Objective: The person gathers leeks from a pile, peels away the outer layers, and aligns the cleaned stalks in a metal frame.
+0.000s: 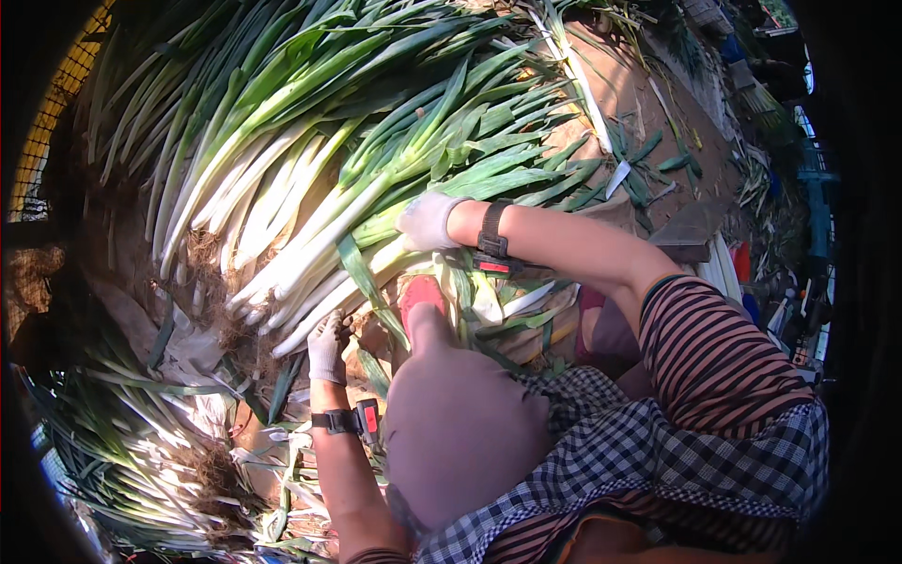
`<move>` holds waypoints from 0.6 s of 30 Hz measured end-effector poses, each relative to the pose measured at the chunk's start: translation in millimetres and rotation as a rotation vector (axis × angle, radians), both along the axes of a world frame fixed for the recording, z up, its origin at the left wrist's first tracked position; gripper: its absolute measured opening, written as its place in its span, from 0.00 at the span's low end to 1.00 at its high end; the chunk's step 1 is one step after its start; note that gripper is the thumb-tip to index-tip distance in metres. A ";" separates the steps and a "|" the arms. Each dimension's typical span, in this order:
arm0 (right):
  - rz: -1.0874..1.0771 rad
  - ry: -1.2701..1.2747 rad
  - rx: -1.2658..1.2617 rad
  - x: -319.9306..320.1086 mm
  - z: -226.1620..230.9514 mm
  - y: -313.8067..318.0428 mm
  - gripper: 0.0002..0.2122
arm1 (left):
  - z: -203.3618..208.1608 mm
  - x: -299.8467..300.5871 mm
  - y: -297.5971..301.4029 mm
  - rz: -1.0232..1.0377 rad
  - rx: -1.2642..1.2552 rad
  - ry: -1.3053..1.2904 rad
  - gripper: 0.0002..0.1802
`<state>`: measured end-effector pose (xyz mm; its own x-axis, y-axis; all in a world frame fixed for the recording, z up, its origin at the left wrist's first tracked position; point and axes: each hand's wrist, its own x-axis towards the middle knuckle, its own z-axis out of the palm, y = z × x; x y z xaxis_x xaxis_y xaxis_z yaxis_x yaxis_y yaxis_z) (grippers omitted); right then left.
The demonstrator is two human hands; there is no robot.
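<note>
A thick bundle of leeks [324,221] lies on the ground before me, white root ends toward the lower left and green leaves fanning to the upper right. In a pale glove, my right hand [430,221] is closed around a leek at the near edge of the bundle, where white turns to green. My left hand [328,346], gloved too, is beside the near leek's white shank, close to the root ends. Its fingers are bent with darkened tips; what they hold, if anything, cannot be made out. Both wrists carry black straps with small devices.
Another heap of leeks [150,461] lies at the lower left, roots facing right. My red shoe [423,293] stands just below the bundle. Loose leaves and trimmings [512,320] litter the ground around it. Brown ground cloth [629,85] shows at the upper right.
</note>
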<state>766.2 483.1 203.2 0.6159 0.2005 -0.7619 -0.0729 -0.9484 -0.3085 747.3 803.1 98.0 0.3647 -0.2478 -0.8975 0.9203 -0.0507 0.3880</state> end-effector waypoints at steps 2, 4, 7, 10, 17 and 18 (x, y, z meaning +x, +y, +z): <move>0.025 -0.066 0.036 -6.7 -21.3 20.7 0.13 | -7.5 -13.0 -0.9 0.050 0.022 0.055 0.11; 0.151 -0.313 -0.014 -29.0 -57.0 35.9 0.08 | -7.0 -20.8 -10.7 0.145 0.126 0.104 0.14; 0.146 -0.535 -0.112 -44.6 -77.0 56.5 0.07 | -12.0 -22.8 -3.1 0.246 0.207 0.146 0.18; 0.170 -0.400 -0.107 -38.3 -74.2 66.6 0.06 | -12.9 -15.3 -4.5 0.485 0.207 0.202 0.20; -0.172 -0.171 0.092 -51.2 -0.2 40.2 0.18 | 40.3 -7.9 -10.7 0.546 0.060 -0.134 0.24; -0.201 -0.047 0.056 -52.2 11.6 31.9 0.18 | 53.7 -4.6 -4.6 0.473 0.037 -0.276 0.23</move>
<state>714.0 515.1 214.8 0.6822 0.1114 -0.7227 -0.2430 -0.8976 -0.3678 742.7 798.5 151.7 0.6518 0.0302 -0.7578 0.7103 0.3256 0.6240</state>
